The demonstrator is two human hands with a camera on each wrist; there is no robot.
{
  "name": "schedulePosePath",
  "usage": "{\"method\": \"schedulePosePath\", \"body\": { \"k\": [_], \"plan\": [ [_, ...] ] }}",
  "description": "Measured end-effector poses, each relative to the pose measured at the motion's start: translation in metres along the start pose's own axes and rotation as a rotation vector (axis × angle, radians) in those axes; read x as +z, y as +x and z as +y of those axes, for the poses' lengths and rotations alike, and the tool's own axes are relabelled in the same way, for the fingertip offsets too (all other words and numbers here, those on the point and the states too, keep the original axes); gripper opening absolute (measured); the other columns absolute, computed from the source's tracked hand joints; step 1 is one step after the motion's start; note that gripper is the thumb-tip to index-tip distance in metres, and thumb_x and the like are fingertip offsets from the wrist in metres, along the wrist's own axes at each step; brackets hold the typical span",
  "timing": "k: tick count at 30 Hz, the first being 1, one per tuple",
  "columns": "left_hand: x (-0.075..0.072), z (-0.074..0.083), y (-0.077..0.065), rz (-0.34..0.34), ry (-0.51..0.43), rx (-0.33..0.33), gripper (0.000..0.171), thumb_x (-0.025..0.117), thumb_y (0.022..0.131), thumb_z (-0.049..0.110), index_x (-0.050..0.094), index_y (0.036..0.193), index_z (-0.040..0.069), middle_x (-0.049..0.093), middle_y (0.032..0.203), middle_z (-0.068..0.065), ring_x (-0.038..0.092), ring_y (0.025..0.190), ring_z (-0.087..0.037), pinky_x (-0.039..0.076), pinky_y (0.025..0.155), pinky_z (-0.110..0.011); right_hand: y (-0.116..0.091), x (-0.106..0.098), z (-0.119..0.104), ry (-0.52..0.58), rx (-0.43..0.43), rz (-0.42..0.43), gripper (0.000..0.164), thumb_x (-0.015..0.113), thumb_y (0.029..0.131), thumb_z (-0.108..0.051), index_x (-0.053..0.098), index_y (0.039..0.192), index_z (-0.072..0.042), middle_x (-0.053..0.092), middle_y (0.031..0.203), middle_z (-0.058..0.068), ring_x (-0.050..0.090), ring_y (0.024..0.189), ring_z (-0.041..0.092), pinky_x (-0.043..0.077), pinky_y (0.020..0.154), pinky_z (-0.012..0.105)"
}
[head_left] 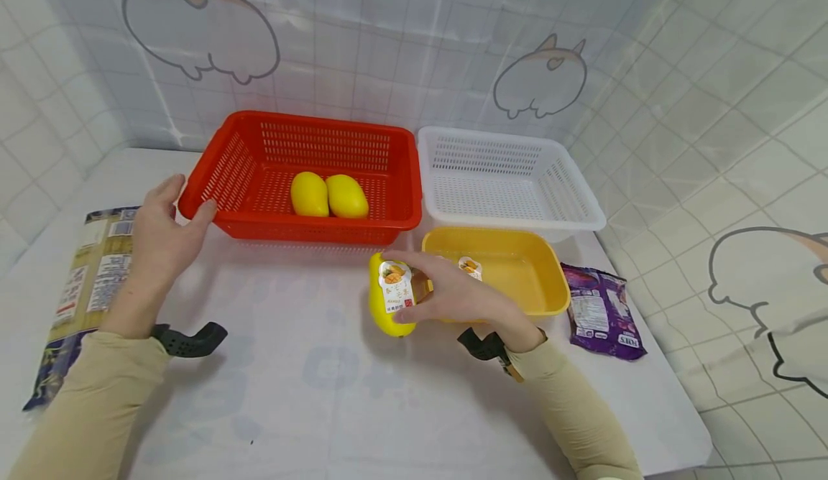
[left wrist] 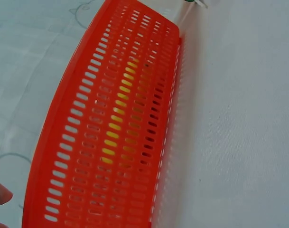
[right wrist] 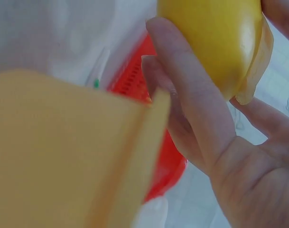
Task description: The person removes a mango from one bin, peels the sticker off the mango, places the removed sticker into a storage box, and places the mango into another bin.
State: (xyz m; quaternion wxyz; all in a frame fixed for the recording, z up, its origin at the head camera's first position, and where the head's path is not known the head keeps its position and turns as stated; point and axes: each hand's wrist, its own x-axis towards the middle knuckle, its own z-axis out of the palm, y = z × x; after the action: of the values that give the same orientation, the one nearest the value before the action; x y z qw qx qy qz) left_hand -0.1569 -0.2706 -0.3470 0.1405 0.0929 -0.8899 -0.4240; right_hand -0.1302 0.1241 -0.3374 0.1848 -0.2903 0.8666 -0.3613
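Note:
My right hand (head_left: 449, 289) grips a yellow mango (head_left: 377, 297) with a white printed label, above the table just left of the yellow basin (head_left: 550, 279). In the right wrist view the fingers wrap the mango (right wrist: 210, 42), and a loose pale edge, perhaps of its label, stands off its side. My left hand (head_left: 169, 232) is at the near left corner of the red basket (head_left: 310, 230), thumb and fingers spread on either side of it; whether it touches the rim I cannot tell. Two yellow mangoes (head_left: 309, 194) lie side by side inside that basket.
A white basket (head_left: 491, 210) stands right of the red one. A small label with a mango picture (head_left: 470, 267) shows in the yellow basin, partly behind my right hand. A purple packet (head_left: 601, 315) lies at the right, a long noodle-like pack (head_left: 97, 271) at the left.

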Motion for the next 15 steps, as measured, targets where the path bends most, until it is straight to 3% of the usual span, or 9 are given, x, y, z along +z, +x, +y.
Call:
{"method": "schedulePosePath", "body": {
  "k": [3, 5, 7, 9, 11, 15],
  "plan": [
    [0.002, 0.007, -0.005, 0.049, 0.011, 0.04, 0.069, 0.045, 0.101, 0.037, 0.02, 0.16, 0.01, 0.018, 0.167, -0.012, 0.017, 0.153, -0.036, 0.026, 0.117, -0.063, 0.002, 0.006, 0.0, 0.015, -0.003, -0.029, 0.08, 0.083, 0.082, -0.031, 0.042, 0.15, -0.036, 0.056, 0.12, -0.007, 0.057, 0.096, 0.023, 0.052, 0.08, 0.036],
    [0.004, 0.012, -0.008, 0.077, 0.004, 0.071, 0.067, 0.047, 0.101, 0.035, 0.024, 0.16, 0.013, 0.022, 0.166, -0.009, 0.02, 0.152, -0.033, 0.026, 0.118, -0.062, 0.003, 0.009, 0.0, 0.023, -0.005, -0.054, 0.081, 0.083, 0.082, -0.03, 0.041, 0.151, -0.034, 0.059, 0.109, -0.003, 0.057, 0.086, 0.023, 0.051, 0.075, 0.031],
    [0.007, 0.018, -0.012, 0.099, -0.006, 0.123, 0.065, 0.05, 0.1, 0.034, 0.029, 0.159, 0.015, 0.026, 0.165, -0.006, 0.024, 0.151, -0.031, 0.026, 0.119, -0.06, 0.005, 0.013, 0.0, 0.03, -0.012, -0.074, 0.08, 0.083, 0.083, -0.029, 0.041, 0.151, -0.032, 0.058, 0.092, 0.002, 0.056, 0.076, 0.025, 0.048, 0.068, 0.027],
    [0.011, 0.023, -0.016, 0.119, -0.032, 0.209, 0.062, 0.056, 0.099, 0.028, 0.036, 0.156, 0.014, 0.032, 0.162, -0.006, 0.029, 0.149, -0.031, 0.026, 0.12, -0.058, 0.006, 0.017, 0.001, 0.018, -0.014, -0.086, 0.079, 0.082, 0.084, -0.028, 0.041, 0.152, -0.031, 0.058, 0.093, -0.001, 0.056, 0.077, 0.023, 0.047, 0.068, 0.024],
    [0.017, 0.029, -0.02, 0.124, -0.051, 0.295, 0.06, 0.061, 0.096, 0.024, 0.042, 0.153, 0.014, 0.039, 0.159, -0.006, 0.034, 0.146, -0.029, 0.03, 0.119, -0.053, 0.006, 0.02, 0.001, 0.008, -0.017, -0.09, 0.079, 0.081, 0.084, -0.028, 0.04, 0.152, -0.03, 0.06, 0.104, -0.006, 0.057, 0.08, 0.022, 0.048, 0.071, 0.024],
    [0.031, 0.04, -0.029, 0.094, -0.103, 0.452, 0.056, 0.069, 0.092, 0.012, 0.053, 0.146, 0.013, 0.05, 0.15, -0.007, 0.045, 0.139, -0.025, 0.037, 0.114, -0.023, 0.008, 0.025, 0.002, -0.017, -0.017, -0.086, 0.079, 0.081, 0.085, -0.027, 0.04, 0.152, -0.028, 0.052, 0.137, -0.015, 0.058, 0.097, 0.018, 0.054, 0.082, 0.027]
  ]
}}
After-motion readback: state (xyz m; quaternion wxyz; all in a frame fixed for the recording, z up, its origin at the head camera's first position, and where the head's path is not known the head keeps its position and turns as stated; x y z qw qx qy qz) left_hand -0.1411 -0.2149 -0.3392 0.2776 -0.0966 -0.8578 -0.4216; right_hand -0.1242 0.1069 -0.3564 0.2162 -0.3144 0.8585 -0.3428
